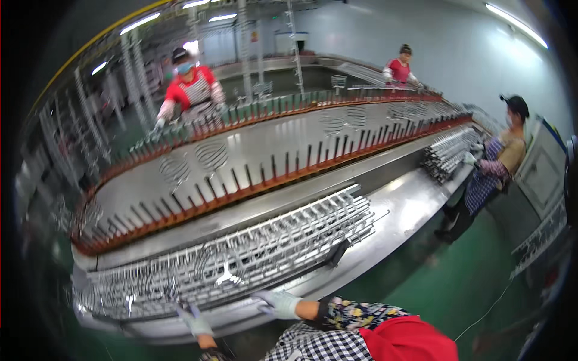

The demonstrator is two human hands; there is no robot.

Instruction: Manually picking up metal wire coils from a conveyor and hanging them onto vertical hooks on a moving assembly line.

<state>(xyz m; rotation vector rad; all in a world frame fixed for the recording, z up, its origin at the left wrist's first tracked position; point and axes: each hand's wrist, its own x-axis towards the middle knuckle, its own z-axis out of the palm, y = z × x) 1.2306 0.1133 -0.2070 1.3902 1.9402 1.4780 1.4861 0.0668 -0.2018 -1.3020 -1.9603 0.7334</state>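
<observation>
A long pile of silvery metal racks (241,253) with rows of short prongs lies along the near side of a metal table. At its front edge is my left hand (196,322) in a pale glove, two fingers pointing up toward the pile and spread apart. To the right, my right hand (279,304), gloved too, reaches leftward with its fingers stretched out and slightly blurred. Nothing shows in either hand. Whether the fingertips touch the racks I cannot tell. A shiny white-looking piece (229,275) lies on top of the pile near my hands.
Beyond the table runs a conveyor rail (259,188) with upright dark pegs. Curved wire pieces (211,155) stand behind it. A co-worker (494,156) at the right handles another rack pile (448,150). Two more people (194,90) stand across the line. A dark block (338,253) sits by my pile.
</observation>
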